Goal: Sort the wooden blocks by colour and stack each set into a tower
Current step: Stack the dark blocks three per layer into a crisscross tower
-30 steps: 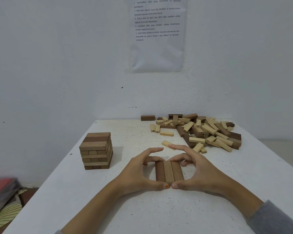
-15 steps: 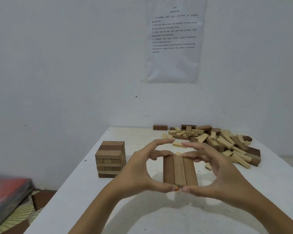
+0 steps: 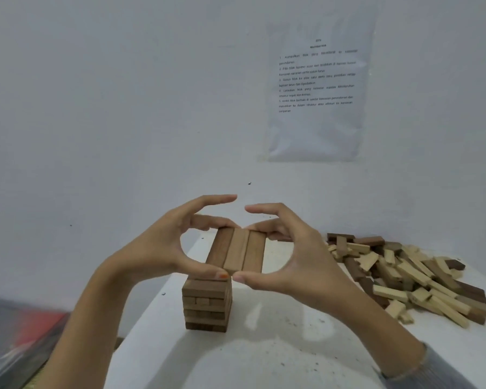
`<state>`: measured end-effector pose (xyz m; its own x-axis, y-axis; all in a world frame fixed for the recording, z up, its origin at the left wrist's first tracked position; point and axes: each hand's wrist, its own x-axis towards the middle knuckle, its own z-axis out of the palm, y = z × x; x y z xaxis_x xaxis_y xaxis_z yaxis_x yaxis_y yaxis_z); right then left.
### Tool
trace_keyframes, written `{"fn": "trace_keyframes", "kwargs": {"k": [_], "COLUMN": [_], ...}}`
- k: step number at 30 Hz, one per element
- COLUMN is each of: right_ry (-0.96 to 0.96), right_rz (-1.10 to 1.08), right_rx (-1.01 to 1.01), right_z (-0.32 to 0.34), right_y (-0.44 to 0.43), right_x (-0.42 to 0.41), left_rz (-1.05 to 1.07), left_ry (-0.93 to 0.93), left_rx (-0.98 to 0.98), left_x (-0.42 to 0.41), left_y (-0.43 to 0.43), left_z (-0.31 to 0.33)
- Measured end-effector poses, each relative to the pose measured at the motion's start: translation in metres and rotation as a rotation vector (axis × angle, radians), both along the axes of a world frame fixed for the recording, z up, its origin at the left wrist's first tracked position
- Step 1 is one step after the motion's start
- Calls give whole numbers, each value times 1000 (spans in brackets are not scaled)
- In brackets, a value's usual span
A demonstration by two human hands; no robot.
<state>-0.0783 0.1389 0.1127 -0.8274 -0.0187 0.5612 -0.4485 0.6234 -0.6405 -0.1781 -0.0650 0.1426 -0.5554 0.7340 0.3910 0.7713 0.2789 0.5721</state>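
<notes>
The left hand and the right hand are together gripping a row of three brown blocks, which are lying flat, side by side. Both thumbs are pressing on the near ends, their tips almost meeting, while curled fingers are holding the far ends; the two forefingers are arching free above. The row is hanging just over the brown tower, and its near edge is hiding the tower's top, so I cannot tell whether they are touching. The tower is standing near the left edge of the white table. A loose pile of light and dark blocks is lying on the table, well off to the right. A grey sleeve is covering the right forearm. A printed sheet is hanging on the wall behind. Something blurred and red is lying low, left of the table.
</notes>
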Motion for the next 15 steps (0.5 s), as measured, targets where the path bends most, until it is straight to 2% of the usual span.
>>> {"fn": "trace_keyframes", "kwargs": {"k": [15], "right_ry": [-143], "right_rz": [63], "right_rx": [-102], "right_z": [-54], "right_y": [-25], "right_x": [-72], "left_rz": [84], "left_ry": [-243], "left_rx": [-74], "left_x": [-53], "left_y": [-30], "left_z": [-46]}}
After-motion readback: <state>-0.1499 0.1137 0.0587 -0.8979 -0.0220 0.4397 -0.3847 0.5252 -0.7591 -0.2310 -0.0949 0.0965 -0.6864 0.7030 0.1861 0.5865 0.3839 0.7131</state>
